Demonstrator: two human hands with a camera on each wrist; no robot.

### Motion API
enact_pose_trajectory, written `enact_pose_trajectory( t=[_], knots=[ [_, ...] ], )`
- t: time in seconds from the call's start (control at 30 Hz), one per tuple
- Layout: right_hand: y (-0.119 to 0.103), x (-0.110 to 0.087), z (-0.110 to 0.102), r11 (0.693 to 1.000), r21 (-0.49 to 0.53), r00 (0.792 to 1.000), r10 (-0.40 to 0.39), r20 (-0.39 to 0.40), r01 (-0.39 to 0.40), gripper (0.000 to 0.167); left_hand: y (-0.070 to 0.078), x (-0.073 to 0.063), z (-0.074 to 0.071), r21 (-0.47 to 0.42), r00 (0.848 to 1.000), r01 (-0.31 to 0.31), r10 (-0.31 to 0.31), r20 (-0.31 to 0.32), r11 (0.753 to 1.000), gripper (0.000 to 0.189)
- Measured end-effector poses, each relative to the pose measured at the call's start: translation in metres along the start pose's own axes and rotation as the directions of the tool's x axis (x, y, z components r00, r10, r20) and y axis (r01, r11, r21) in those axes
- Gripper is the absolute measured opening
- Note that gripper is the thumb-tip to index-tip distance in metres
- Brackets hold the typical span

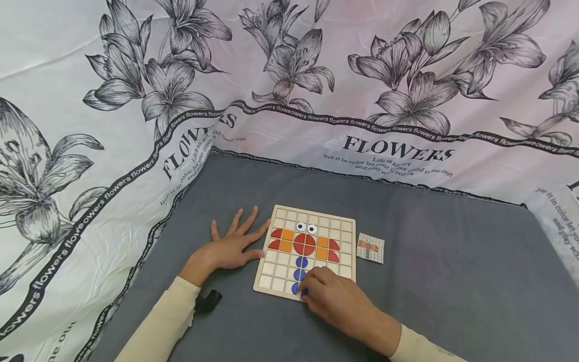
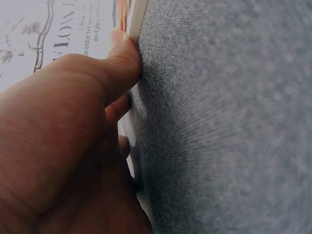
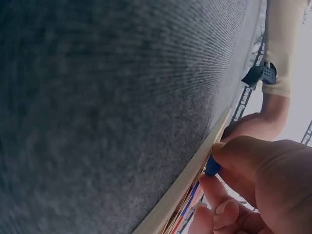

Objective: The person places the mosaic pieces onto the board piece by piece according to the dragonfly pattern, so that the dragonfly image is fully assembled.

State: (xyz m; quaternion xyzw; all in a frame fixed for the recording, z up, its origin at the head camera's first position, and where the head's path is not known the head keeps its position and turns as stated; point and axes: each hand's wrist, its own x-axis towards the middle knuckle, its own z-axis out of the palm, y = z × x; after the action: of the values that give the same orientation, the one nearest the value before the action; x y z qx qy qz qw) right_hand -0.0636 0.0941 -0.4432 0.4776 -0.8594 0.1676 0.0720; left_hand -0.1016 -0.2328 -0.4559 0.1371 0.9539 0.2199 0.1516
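Note:
A wooden grid board [image 1: 268, 269] carries flat pieces: white-and-black eyes, a red circle [image 1: 304, 244], orange squares [image 1: 322, 247] and red quarter pieces on both sides, and a column of blue half-circle pieces [image 1: 301, 262] below. My right hand [image 1: 339, 301] is over the board's near edge, its thumb and fingers pinching a small blue piece [image 3: 212, 166] at the lowest row. The hand partly hides the lower right of the grid. My left hand [image 1: 235, 246] lies on the grey cloth with fingers spread, thumb tip at the board's left edge.
A small picture card [image 1: 371, 248] with a similar pattern lies just right of the board. Grey cloth [image 1: 443, 281] covers the table. White flower-printed fabric [image 1: 289, 120] hangs along the back and left. A black wrist device [image 1: 209, 301] sits by the left sleeve.

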Motion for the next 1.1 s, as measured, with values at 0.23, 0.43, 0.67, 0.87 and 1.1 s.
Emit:
enact_pose_trajectory(
  t=[0.23, 0.43, 0.67, 0.87, 1.1],
  knots=[
    [-0.001, 0.0, 0.0, 1.0, -0.011, 1.0, -0.001, -0.026, 0.001, 0.022, 0.005, -0.003, -0.007, -0.021, 1.0, -0.022, 0.022, -0.002, 1.0, 0.078],
    [-0.004, 0.001, -0.001, 1.0, -0.022, 1.0, 0.012, -0.015, -0.012, 0.021, 0.006, -0.005, -0.008, -0.009, 1.0, -0.018, 0.018, 0.0, 1.0, 0.078],
    [-0.006, 0.002, -0.001, 0.998, -0.03, 0.998, 0.055, 0.016, -0.055, 0.02, -0.004, -0.001, 0.002, -0.037, 0.998, -0.052, 0.05, -0.039, 0.998, 0.078],
    [-0.006, 0.004, 0.0, 0.996, -0.046, 0.997, 0.074, 0.024, -0.073, 0.02, 0.005, -0.004, -0.006, -0.011, 1.0, -0.015, 0.015, -0.002, 1.0, 0.077],
    [-0.008, 0.007, 0.0, 0.996, -0.062, 0.997, 0.071, 0.023, -0.069, 0.018, 0.007, -0.004, -0.008, 0.011, 1.0, -0.002, 0.002, 0.007, 1.0, 0.078]
  ],
)
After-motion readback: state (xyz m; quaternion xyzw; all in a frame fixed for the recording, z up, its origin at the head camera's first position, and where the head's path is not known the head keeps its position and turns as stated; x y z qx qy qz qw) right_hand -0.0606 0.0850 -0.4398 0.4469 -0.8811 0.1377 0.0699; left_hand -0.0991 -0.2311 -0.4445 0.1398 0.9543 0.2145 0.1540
